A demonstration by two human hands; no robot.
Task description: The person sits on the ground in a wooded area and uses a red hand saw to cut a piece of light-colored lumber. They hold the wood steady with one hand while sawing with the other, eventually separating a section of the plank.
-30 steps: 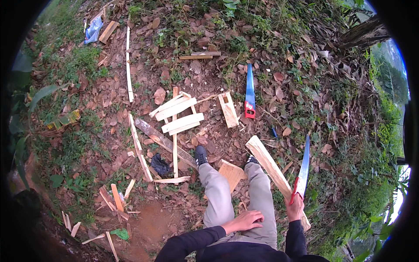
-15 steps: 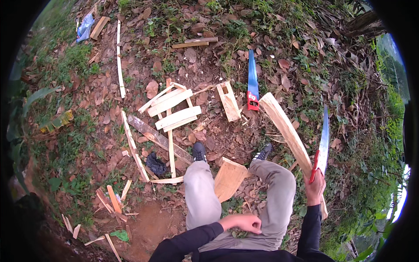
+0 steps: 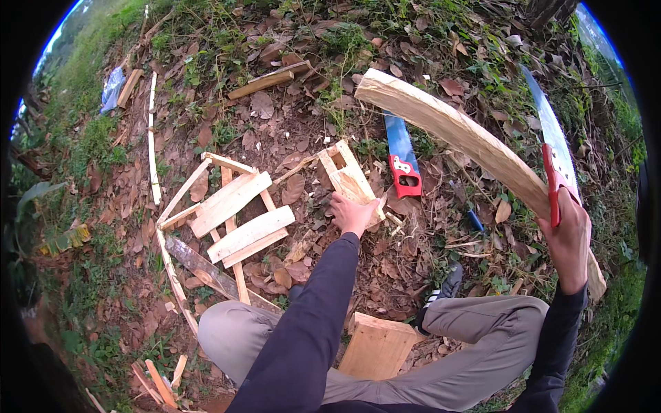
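Curls right hand [image 3: 570, 237] round red-handled saw [image 3: 554, 138] and long plank [image 3: 458, 127] toward three o'clock. Lays left hand [image 3: 354, 215], spread, over near end of slotted wooden block [image 3: 352, 180] just off centre toward one o'clock; cannot tell whether pinching.

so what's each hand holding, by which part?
Right hand: saw by its handle, long plank toward its lower end. Left hand: on slotted block, near end; grip unclear.

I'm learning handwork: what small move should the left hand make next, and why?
Perhaps secure the slotted wooden piece in the left hand: that hand spans its near end, though a closed grip can't be confirmed, while the right hand holds a saw and long plank.
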